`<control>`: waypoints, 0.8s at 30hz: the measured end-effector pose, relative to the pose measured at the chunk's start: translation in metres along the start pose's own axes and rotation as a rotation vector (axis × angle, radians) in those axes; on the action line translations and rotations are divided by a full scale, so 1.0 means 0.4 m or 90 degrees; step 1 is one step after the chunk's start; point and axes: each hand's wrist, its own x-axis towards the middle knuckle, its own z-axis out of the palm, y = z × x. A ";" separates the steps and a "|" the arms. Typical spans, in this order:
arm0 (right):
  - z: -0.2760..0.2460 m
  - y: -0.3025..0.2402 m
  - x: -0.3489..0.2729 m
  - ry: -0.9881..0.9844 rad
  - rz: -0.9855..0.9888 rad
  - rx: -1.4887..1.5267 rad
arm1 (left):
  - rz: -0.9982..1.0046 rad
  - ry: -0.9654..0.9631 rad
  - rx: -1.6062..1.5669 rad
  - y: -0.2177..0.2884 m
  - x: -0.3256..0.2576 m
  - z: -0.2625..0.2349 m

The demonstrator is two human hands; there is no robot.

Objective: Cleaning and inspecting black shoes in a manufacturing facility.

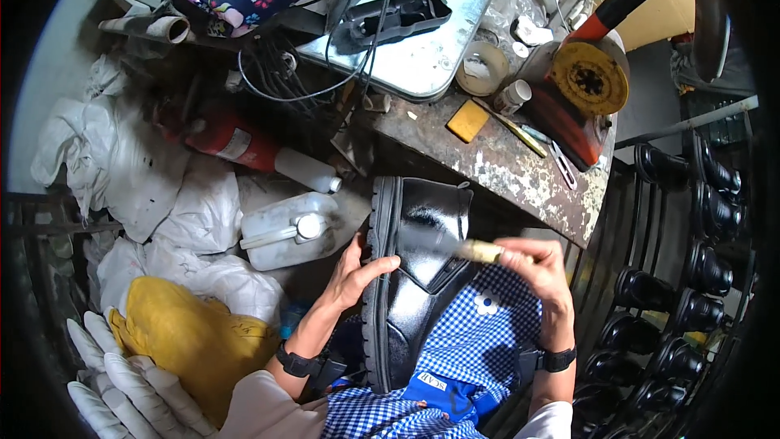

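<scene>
A glossy black boot (410, 305) with a thick ridged sole and a side zipper stands on end over my lap, its shaft pointing away from me. My left hand (355, 275) grips it from the left, fingers round the sole edge and thumb on the zipper side. In my right hand (543, 270) is a brush (481, 251) with a pale handle. Its head is smeared by motion and lies over the boot's shaft, so I cannot tell whether it touches. A blue checked apron (508, 309) covers my lap under the boot.
Ahead is a worn workbench (431, 134) with a yellow block (468, 120), tweezers (563, 164) and a red machine (569, 126). Racks of black shoes (638, 289) stand at right. On the left are a white jug (288, 232), a red cylinder (227, 142) and a yellow sack (175, 333).
</scene>
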 end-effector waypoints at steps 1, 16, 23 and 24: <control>0.006 -0.013 0.006 0.081 -0.005 0.017 | -0.001 -0.002 0.001 -0.001 -0.002 -0.003; 0.013 -0.011 0.396 0.246 -0.260 0.090 | -0.171 0.085 -0.289 -0.022 0.004 -0.032; 0.072 -0.029 0.486 0.086 -0.145 0.354 | -0.263 0.090 -0.490 0.007 -0.034 -0.025; 0.063 -0.009 0.471 0.139 -0.178 0.168 | -0.269 0.085 -0.491 0.010 -0.036 -0.023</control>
